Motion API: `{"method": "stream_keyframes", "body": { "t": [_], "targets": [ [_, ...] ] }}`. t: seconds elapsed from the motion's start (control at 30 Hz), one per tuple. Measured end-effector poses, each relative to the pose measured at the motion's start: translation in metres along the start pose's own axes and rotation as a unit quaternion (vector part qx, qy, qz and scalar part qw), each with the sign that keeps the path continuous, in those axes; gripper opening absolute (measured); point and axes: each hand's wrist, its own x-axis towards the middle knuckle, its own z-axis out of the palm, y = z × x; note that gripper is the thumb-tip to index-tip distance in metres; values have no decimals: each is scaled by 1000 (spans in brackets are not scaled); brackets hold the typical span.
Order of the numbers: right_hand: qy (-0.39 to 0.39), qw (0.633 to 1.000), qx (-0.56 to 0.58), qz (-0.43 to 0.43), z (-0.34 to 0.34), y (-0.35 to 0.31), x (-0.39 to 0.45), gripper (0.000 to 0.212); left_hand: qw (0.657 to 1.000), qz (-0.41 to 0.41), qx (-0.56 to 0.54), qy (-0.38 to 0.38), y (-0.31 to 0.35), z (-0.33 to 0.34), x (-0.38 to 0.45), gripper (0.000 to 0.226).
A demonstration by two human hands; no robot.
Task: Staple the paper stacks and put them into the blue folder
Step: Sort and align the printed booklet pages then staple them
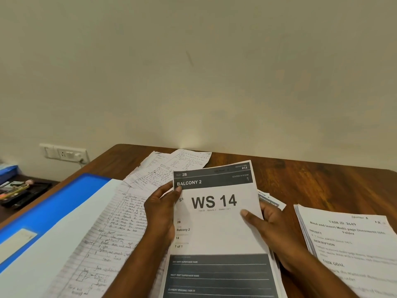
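Note:
I hold a printed paper stack [217, 224], its top sheet reading "WS 14" and "BALCONY 2", a little above the wooden table [300, 181]. My left hand [161, 211] grips its left edge with the thumb on the top sheet. My right hand [266, 226] grips the right edge, thumb laid across the page. The open blue folder [55, 203] lies at the left with a white sheet inside. Handwritten lined pages [120, 229] lie between the folder and my hands. No stapler shows in the view.
Another printed stack headed "TASK ID" [348, 244] lies at the right. More handwritten sheets [171, 164] fan out behind the held stack. A lower side surface at the far left carries pens and dark items [19, 194]. A wall socket [64, 154] sits above it.

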Motion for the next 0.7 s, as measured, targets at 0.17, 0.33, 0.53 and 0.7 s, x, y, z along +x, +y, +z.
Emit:
{"method": "stream_keyframes", "body": {
  "t": [0.17,0.33,0.53,0.7],
  "targets": [
    [34,999,-15,5,-2,10,8,22,1000,-16,-5,-11,2,1,-1,36],
    [28,999,-27,11,-2,13,10,8,996,-65,37,-55,3,2,-5,26],
    [32,999,-40,13,-1,18,13,19,990,-60,91,-90,3,3,-8,32],
    [36,999,34,11,-13,0,12,20,989,-41,122,-77,7,3,-9,31]
  ]
}}
